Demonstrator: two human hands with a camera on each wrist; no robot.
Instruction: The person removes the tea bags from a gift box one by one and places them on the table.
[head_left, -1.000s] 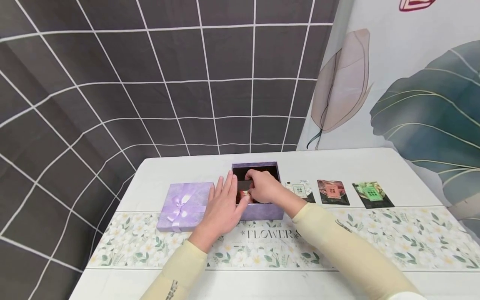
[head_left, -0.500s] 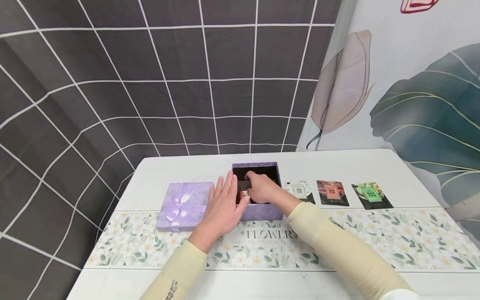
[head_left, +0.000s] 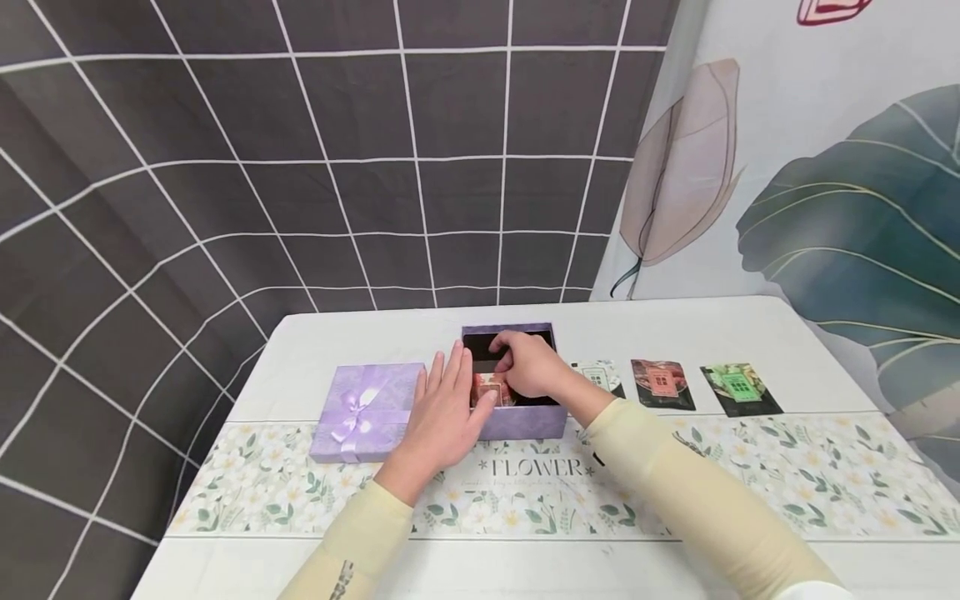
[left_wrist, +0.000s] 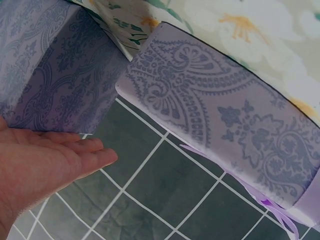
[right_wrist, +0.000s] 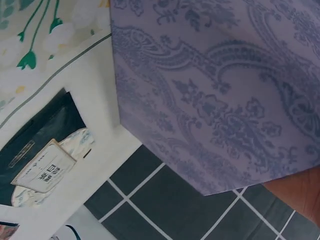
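An uncovered purple patterned box [head_left: 522, 424] with a dark inside stands mid-table. My left hand [head_left: 442, 408], fingers straight and side by side, lies along the box's left wall; in the left wrist view the fingers [left_wrist: 82, 152] run beside that wall. Inside the box, at its left, a red printed packet [head_left: 491, 390] lies face up. My right hand [head_left: 531, 367] reaches in over the right wall, fingers loosely bent at the packet's upper right corner, with a gap between index finger and thumb. In the right wrist view the box wall [right_wrist: 210, 95] hides most of that hand.
A purple lid [head_left: 375, 408] with a ribbon bow sits left of the box. To the right lie a white-and-black packet [head_left: 600, 377], a red-and-black packet [head_left: 663, 383] and a green-and-black packet [head_left: 741, 388]. A floral runner [head_left: 300, 492] crosses the white table.
More of the red packet's face shows inside the box, where mostly a dark part showed before. My right hand has shifted slightly and its fingers have loosened; my left hand stays in place.
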